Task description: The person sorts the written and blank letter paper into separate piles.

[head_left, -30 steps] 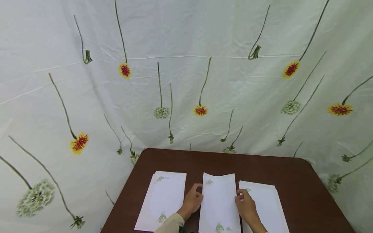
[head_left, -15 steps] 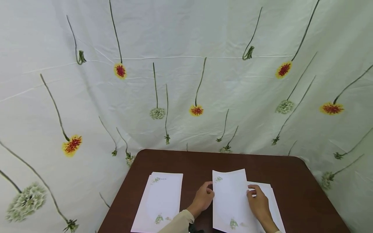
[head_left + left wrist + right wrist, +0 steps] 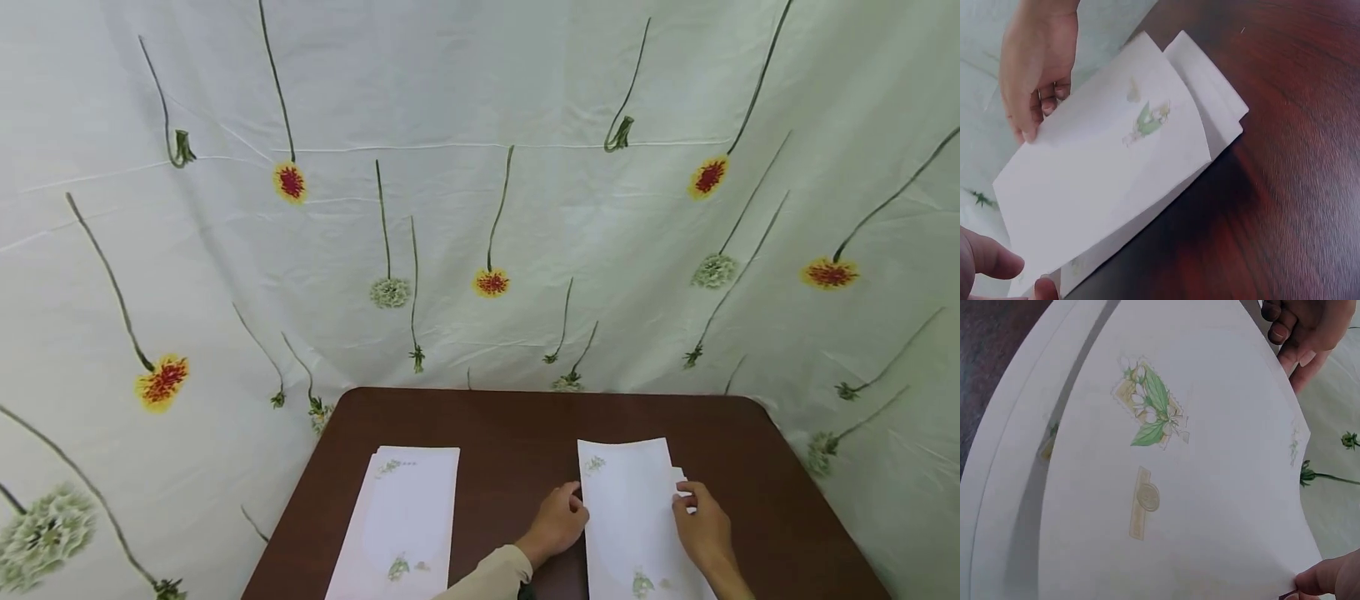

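Observation:
A white sheet of paper (image 3: 626,517) with green flower prints is held by its two long edges, slightly bowed. My left hand (image 3: 557,525) pinches its left edge. My right hand (image 3: 702,529) pinches the right edge, thumb and forefinger near the upper part. Below the sheet lies a stack of similar papers (image 3: 1229,103), mostly covered by it; in the right wrist view a shadowed gap shows between the raised sheet (image 3: 1222,487) and the stack (image 3: 1004,437).
Another stack of printed white paper (image 3: 401,508) lies on the left of the dark brown table (image 3: 510,425), its sheets slightly offset. A pale curtain (image 3: 450,108) printed with flowers hangs behind the table's far edge (image 3: 547,392).
Both hands have carried the sheet from the middle of the table to the right, over the right stack, which it now mostly covers. The head view has turned slightly right.

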A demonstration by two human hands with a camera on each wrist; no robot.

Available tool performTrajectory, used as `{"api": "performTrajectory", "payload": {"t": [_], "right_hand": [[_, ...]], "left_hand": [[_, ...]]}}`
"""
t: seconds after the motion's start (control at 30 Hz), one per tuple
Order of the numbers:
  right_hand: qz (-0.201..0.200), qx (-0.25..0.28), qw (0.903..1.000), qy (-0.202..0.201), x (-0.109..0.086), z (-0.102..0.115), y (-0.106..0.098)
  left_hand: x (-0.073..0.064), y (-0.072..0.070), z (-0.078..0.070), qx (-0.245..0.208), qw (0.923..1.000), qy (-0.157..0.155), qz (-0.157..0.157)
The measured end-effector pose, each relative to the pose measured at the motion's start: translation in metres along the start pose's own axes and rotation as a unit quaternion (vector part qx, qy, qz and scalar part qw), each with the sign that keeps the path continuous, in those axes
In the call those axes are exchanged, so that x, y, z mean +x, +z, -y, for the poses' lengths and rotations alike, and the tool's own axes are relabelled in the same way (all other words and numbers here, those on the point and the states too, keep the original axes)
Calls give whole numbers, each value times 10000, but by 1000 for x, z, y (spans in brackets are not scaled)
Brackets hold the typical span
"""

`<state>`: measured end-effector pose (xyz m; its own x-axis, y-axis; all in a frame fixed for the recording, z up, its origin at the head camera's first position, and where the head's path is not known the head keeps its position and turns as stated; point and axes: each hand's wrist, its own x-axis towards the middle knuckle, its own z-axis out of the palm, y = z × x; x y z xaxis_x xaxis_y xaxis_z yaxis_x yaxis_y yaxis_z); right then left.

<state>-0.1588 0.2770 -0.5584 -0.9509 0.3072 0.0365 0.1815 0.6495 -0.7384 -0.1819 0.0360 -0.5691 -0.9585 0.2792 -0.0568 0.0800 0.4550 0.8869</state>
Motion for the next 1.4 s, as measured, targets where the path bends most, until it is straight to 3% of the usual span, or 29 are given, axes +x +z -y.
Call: {"api": "performTrajectory", "payload": {"t": [0.37, 0.7, 0.93, 1.4], "right_hand": [[247, -62, 9983, 519, 2, -21, -9], [333, -153, 9967, 720, 7, -43, -2], [328, -183, 9959, 827, 9, -49, 1], [537, -481, 9948, 715, 7, -52, 8]], "left_hand": [[3, 25, 0, 137, 9997, 83, 201], [3, 34, 7, -25, 9985, 152, 524], [2, 40, 11, 29, 9981, 571, 247], [2, 43, 12, 264, 9995, -21, 176]]}}
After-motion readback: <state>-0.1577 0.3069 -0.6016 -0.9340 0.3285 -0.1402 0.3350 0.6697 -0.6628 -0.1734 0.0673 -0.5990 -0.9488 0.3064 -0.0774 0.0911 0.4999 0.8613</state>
